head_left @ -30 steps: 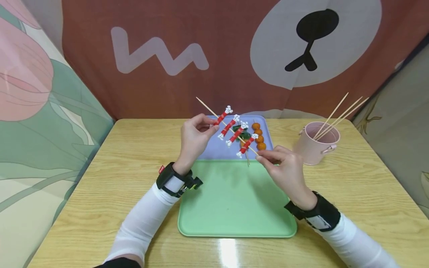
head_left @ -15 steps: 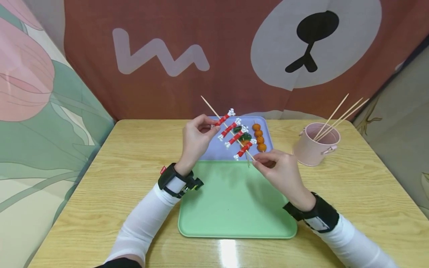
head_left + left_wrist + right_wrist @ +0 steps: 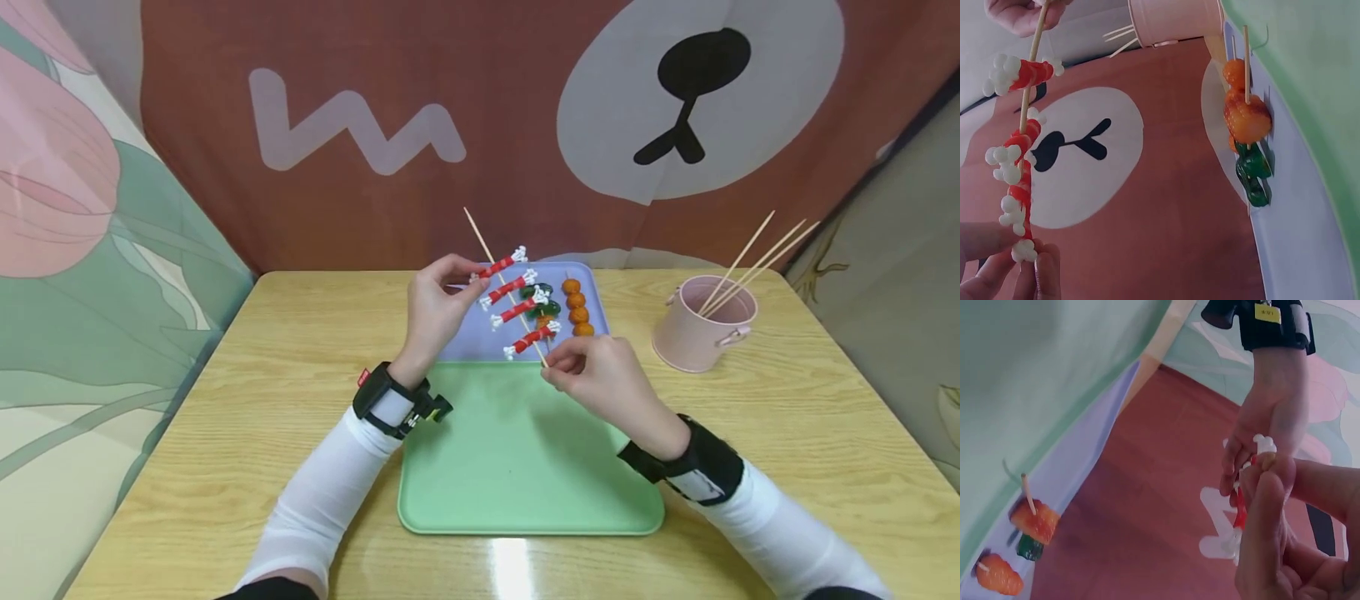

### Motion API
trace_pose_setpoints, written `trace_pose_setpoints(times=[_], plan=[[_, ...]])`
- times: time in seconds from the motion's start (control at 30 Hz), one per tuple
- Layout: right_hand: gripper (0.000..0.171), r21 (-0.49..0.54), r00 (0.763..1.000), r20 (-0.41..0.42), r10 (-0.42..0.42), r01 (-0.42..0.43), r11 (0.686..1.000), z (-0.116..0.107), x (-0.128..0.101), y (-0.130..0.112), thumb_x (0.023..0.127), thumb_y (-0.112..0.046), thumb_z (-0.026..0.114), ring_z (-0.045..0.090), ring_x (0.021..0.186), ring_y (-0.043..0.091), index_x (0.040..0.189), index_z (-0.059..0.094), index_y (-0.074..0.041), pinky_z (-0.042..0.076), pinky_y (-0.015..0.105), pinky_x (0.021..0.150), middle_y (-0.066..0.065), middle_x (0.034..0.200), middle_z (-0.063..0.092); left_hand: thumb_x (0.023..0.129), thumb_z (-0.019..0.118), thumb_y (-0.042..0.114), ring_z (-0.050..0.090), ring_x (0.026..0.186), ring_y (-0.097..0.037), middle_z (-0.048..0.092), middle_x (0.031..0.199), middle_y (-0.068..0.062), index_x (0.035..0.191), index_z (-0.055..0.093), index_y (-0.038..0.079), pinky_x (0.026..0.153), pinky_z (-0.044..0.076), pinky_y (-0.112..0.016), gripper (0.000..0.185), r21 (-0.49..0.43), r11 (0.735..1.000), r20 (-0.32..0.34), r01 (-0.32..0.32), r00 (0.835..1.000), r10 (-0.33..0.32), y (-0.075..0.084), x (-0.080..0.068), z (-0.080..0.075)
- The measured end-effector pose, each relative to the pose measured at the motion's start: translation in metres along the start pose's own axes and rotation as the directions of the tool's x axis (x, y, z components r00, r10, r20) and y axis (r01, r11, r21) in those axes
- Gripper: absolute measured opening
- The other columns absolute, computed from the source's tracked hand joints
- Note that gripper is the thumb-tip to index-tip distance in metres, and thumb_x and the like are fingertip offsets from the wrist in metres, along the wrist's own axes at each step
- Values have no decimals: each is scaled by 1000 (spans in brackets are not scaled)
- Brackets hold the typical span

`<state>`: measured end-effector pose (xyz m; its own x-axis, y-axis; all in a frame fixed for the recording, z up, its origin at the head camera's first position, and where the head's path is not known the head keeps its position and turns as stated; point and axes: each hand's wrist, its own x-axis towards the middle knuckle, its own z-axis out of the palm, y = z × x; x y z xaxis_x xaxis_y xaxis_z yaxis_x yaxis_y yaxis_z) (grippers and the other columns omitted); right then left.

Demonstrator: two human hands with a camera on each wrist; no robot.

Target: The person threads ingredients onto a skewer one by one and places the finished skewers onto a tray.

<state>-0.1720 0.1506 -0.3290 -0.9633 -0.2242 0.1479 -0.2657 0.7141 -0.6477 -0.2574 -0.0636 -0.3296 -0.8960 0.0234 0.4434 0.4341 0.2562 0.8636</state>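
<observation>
A thin wooden skewer (image 3: pixel 477 232) carries several red pieces with white knobbed ends, like small wrapped bones. It slants over the far edge of the green tray (image 3: pixel 525 475). My left hand (image 3: pixel 437 307) pinches the farthest red piece (image 3: pixel 504 265) by its left end, leaving the bare stick tip jutting out beyond. At the near end, my right hand (image 3: pixel 602 382) holds the stick between thumb and fingers, just below the nearest piece (image 3: pixel 533 338). The left wrist view shows the white ends (image 3: pixel 1007 164) close up, while the right wrist view mostly hides the pieces behind my fingers.
Behind the green tray is a purple tray (image 3: pixel 468 342), bearing a skewer of orange balls (image 3: pixel 577 308) and one with dark green and orange pieces (image 3: pixel 552 308). At the right stands a pink bucket (image 3: pixel 693 340) with 3 bare sticks (image 3: pixel 757 258). A printed cloth (image 3: pixel 375 217) hangs behind the table.
My right hand has moved left and slightly nearer with the stick's lower end, so the skewer now stands steeper. My left hand stays nearly in place, still pinching the farthest piece.
</observation>
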Motion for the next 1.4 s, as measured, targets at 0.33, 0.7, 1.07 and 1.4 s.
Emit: trace_pose_setpoints(times=[0.33, 0.7, 1.07, 1.4], plan=[[12, 121, 991, 95, 90, -102, 987, 15, 26, -3, 80, -16, 74, 66, 56, 9, 81, 71, -5, 52, 25, 51, 1, 64, 67, 89, 65, 17, 62, 88, -19, 70, 98, -9, 102, 70, 5, 75, 52, -29, 18, 103, 995, -92, 12, 996, -2, -17, 3, -35], [13, 295, 947, 235, 218, -283, 912, 37, 55, 4, 83, -10, 72, 70, 62, 17, 89, 70, 0, 58, 36, 66, 11, 72, 69, 90, 64, 18, 59, 93, -18, 67, 102, -11, 104, 68, 4, 76, 50, -30, 21, 226, 971, -139, 81, 989, -51, -31, -21, -89], [12, 328, 918, 267, 292, -372, 868, 59, 69, 16, 81, -8, 71, 70, 60, 18, 87, 71, 3, 58, 37, 66, 12, 73, 71, 90, 64, 18, 56, 95, -19, 66, 104, -13, 105, 68, 3, 75, 45, -19, 22, 301, 948, -156, 103, 986, -57, -37, -42, -127], [9, 312, 887, 300, 353, -440, 842, 74, 77, 26, 78, -4, 72, 69, 59, 18, 83, 68, 3, 58, 32, 62, 13, 76, 71, 90, 63, 19, 55, 96, -18, 65, 107, -12, 106, 67, 2, 75, 44, -17, 23, 366, 915, -198, 169, 975, -101, -39, -54, -149]])
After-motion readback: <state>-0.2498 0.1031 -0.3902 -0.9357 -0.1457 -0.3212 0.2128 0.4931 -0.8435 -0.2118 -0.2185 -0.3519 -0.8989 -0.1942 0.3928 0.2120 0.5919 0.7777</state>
